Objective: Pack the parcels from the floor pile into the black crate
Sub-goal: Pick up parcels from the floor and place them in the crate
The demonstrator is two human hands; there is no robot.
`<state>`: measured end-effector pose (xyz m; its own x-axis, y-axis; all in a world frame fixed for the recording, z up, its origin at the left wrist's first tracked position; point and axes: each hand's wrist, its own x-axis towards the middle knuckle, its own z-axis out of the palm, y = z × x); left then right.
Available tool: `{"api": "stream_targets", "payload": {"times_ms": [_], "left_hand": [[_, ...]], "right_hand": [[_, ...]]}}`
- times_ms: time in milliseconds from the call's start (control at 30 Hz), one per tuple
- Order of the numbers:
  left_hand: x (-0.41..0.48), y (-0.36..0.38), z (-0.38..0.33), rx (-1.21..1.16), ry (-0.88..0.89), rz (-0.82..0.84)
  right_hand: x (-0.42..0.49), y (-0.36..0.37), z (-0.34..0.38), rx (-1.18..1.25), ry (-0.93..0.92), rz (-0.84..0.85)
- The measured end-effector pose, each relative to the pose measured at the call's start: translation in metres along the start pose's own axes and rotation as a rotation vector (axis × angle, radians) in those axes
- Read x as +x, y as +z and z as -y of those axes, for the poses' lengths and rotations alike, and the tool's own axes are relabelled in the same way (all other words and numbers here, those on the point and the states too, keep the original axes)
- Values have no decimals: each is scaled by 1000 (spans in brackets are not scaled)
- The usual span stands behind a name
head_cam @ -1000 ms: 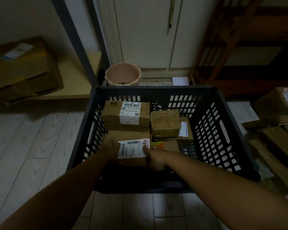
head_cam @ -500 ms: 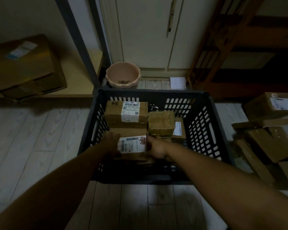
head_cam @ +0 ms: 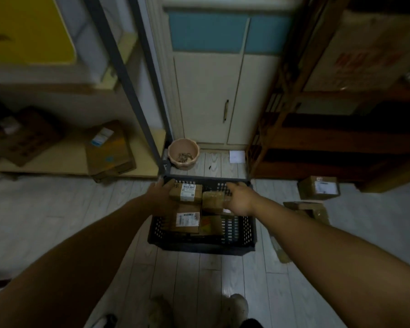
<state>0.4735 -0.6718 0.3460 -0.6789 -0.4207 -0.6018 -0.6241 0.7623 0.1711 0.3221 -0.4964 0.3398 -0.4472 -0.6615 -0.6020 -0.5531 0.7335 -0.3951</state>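
Note:
The black crate (head_cam: 200, 243) sits on the pale wooden floor in front of me, seen from high up. Inside lie several brown parcels: a labelled one (head_cam: 186, 192) at the back, a taped one (head_cam: 213, 200) beside it, and another labelled one (head_cam: 187, 220) in front. My left hand (head_cam: 159, 195) grips the crate's left rim near the far corner. My right hand (head_cam: 239, 199) grips the right rim near its far corner. The floor pile (head_cam: 310, 209) lies to the right, with a labelled box (head_cam: 318, 188) behind it.
A pink pot (head_cam: 183, 156) stands just behind the crate, before a white cabinet (head_cam: 207, 98). A dark wooden shelf (head_cam: 317, 143) stands at the right. A low shelf with cardboard boxes (head_cam: 109, 150) is at the left, by a slanted metal post (head_cam: 128, 86). My foot (head_cam: 238, 306) is below.
Both hands let go of the front labelled parcel and moved out to the crate's side rims. The view has risen and pulled back, so the crate looks smaller.

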Motion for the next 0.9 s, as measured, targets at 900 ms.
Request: {"api": "stream_targets", "payload": {"times_ms": [900], "left_hand": [[-197, -39, -393, -46, 422, -68]], "right_hand": [[-436, -87, -273, 119, 490, -479]]}}
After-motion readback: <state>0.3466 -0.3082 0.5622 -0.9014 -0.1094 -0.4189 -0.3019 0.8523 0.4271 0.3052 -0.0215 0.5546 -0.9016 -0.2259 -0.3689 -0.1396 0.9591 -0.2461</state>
